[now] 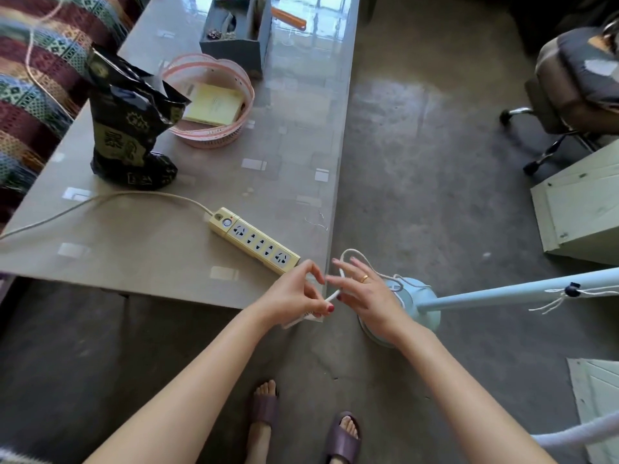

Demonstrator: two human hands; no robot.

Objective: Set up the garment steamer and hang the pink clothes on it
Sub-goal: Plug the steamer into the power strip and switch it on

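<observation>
The long grey glossy table (pixel 187 249) carries a cream-yellow multi-socket power strip (pixel 254 241) near its front edge; no plug is inserted. The pale blue garment steamer (pixel 418 309), a round base with a slanted pole, stands on the concrete floor just beside the table corner. Its thin white power cord (pixel 351 254) loops upward from the base. No pink clothes are visible. Risk assessment: the cord is probably still partly bundled, so pulling it taut before it is freed could tip the steamer, and a hasty tug could drag the power strip off the edge. The left hand (pixel 294 296) has its fingers (pixel 313 267) curled narrow, pinching a white cord section. The right hand (pixel 365 293) has fingers (pixel 345 267) spread fairly wide, lightly touching the loop; a firm grip cannot be confirmed.
</observation>
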